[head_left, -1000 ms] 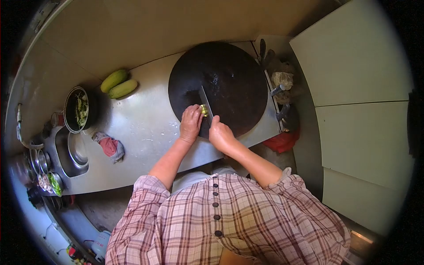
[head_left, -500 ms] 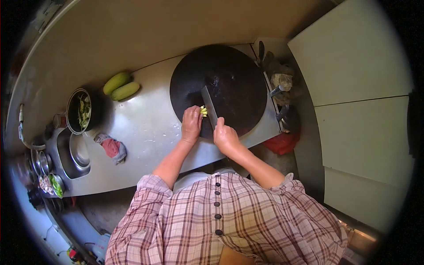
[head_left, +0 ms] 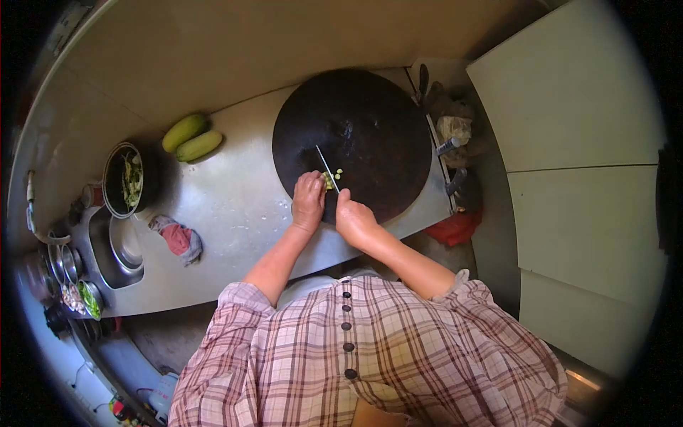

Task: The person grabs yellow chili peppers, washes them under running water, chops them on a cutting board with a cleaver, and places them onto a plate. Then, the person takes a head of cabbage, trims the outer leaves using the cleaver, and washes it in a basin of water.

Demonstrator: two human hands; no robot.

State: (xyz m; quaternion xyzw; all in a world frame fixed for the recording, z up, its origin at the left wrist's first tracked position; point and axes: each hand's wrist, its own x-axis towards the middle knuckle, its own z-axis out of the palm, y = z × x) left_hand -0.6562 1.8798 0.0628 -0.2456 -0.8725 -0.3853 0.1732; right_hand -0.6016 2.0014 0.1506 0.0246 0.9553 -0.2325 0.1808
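Observation:
My left hand (head_left: pixel 309 202) is closed over a small bunch of pale green vegetable stalks (head_left: pixel 328 183), pressing it on the dark round chopping board (head_left: pixel 388 153). My right hand (head_left: pixel 356 220) grips the handle of a kitchen knife with a broad blade (head_left: pixel 325 162). Edge-on to me, the blade stands at the cut ends of the stalks, close beside my left fingertips. A few small cut pieces (head_left: pixel 339 172) lie on the board just right of the blade. My left hand hides most of the bunch.
Two green gourds (head_left: pixel 192 138) lie by the back wall. Left are a pot (head_left: pixel 108 186) with leafy scraps, a sink (head_left: pixel 99 235), a rag (head_left: pixel 178 238) and small bowls of chopped food (head_left: pixel 91 299). Knife handles (head_left: pixel 447 146) stick up along the counter's right edge.
The knife has shifted left against the stalks, and its blade has turned from showing its flat side to edge-on. Small cut pieces now lie right of it. My left hand stays put.

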